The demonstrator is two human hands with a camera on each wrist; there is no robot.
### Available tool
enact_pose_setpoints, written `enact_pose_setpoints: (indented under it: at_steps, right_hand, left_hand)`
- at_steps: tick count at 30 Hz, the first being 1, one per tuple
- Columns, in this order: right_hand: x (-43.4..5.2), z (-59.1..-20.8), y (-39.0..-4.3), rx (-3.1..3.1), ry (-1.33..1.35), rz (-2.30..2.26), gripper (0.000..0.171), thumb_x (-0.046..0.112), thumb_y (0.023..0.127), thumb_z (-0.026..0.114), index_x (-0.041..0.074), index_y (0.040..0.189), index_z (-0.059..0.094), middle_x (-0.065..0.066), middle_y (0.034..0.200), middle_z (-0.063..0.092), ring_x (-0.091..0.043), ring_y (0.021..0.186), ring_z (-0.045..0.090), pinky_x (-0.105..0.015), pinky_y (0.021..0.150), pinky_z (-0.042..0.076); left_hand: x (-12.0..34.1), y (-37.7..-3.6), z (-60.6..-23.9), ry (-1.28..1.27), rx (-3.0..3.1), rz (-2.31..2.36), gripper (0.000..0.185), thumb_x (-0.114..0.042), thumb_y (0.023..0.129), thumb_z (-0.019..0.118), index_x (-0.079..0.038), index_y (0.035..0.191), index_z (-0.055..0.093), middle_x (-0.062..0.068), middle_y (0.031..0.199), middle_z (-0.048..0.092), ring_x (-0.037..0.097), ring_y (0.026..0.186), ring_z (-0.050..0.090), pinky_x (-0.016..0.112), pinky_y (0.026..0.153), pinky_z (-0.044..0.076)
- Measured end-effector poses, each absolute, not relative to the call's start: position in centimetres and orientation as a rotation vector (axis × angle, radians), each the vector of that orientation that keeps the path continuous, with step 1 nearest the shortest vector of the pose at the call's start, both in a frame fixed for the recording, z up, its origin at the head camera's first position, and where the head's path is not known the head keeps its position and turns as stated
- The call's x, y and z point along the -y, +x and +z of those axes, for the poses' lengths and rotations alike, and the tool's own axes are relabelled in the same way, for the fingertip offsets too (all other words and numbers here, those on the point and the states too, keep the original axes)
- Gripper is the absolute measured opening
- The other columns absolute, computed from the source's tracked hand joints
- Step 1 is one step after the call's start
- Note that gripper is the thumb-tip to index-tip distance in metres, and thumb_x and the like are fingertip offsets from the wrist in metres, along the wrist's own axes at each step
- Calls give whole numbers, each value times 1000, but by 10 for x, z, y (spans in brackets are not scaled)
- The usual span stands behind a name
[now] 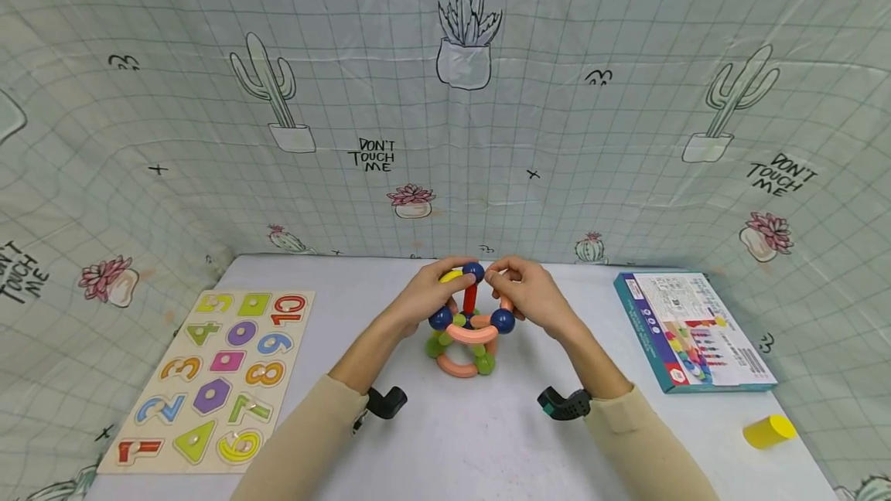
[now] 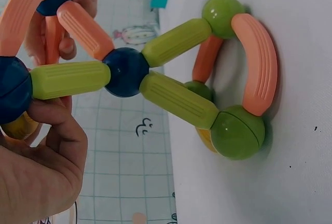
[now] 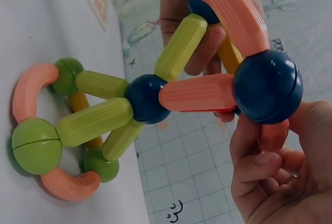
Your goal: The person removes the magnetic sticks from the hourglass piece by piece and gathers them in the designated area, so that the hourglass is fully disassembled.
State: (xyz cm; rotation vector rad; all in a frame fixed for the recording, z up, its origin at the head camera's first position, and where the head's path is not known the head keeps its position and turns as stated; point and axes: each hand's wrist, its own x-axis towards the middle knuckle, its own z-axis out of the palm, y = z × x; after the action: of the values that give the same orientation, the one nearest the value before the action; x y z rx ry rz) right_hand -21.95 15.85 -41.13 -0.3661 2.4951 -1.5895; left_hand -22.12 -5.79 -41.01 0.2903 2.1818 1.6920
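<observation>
Structure [image 1: 468,327] upright, long axis vertical | both hands [image 1: 425,296] [image 1: 529,294] gripping top

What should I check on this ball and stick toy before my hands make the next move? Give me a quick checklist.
1. Base ring of green balls and curved salmon pieces flat on the table: ok.
2. Left hand holds the toy's top: ok.
3. Right hand grips the top: ok.
4. Green sticks seated in the centre navy ball: ok.
5. Top joints fully seated: cannot tell, fingers cover them.
6. Yellow cylinder away from the hands: ok.
</observation>
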Motion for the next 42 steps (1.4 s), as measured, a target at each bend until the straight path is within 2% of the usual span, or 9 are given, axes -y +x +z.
enact_pose_setpoints:
  at_steps: [5,7,13,16,21,26,30,37,42]
  right_hand:
    - [-155,-413,-219,-2519,-298,-1640,32,36,99,63,8,114,67,-15,78,63,-37,48,48,-25,41,39]
    - [-154,-413,-219,-2542,-265,-1654,30,35,99,63,9,113,67,-13,76,63,-38,48,49,-25,40,40]
    - [-150,-414,-219,-2597,-197,-1700,27,34,99,63,10,111,66,-9,75,62,-17,42,47,-25,39,40]
    - [-148,-415,-219,-2631,-179,-1711,27,35,99,63,11,111,66,-9,76,63,-15,41,47,-25,38,40]
    - [-143,-418,-218,-2727,-148,-1703,26,35,99,63,12,109,67,-12,80,65,-16,42,49,-24,38,40]
    - [-139,-423,-219,-2798,-91,-1735,27,35,99,63,11,108,67,-21,85,67,-18,48,56,-24,40,38]
    - [-137,-425,-219,-2850,-66,-1769,27,33,99,62,9,110,67,-16,81,68,-17,52,60,-24,43,40]
    - [-136,-428,-217,-2888,-48,-1788,29,34,99,62,9,111,67,-7,77,66,-15,53,60,-24,46,44]
    - [-137,-428,-217,-2871,-50,-1802,28,35,99,61,9,111,66,-12,79,66,-15,53,58,-23,45,42]
  left_hand:
    - [60,-220,-410,293,-2190,1673,46,-35,102,60,-26,146,52,10,113,64,20,73,66,28,62,50]
    - [61,-220,-409,290,-2194,1668,48,-34,102,59,-26,148,50,10,116,64,20,77,68,30,65,52]
    - [64,-214,-409,276,-2189,1678,57,-33,102,59,-25,155,40,14,130,61,19,87,71,35,78,57]
    - [66,-211,-409,266,-2190,1676,58,-33,102,59,-24,155,38,16,136,58,23,93,71,38,82,57]
    - [67,-206,-410,265,-2151,1693,57,-30,102,58,-24,155,37,18,128,60,33,105,68,36,81,58]
    - [64,-203,-411,309,-2095,1751,54,-21,103,55,-20,154,38,16,126,61,29,101,70,31,75,57]
    - [63,-201,-412,300,-2049,1801,53,-15,103,52,-19,154,38,19,130,59,27,98,72,28,71,56]
    - [60,-200,-413,253,-2024,1838,48,-8,106,43,-18,152,40,19,136,55,30,99,72,28,69,57]
    - [59,-199,-413,234,-2028,1852,48,-8,105,43,-18,152,40,19,137,53,28,98,72,28,71,58]
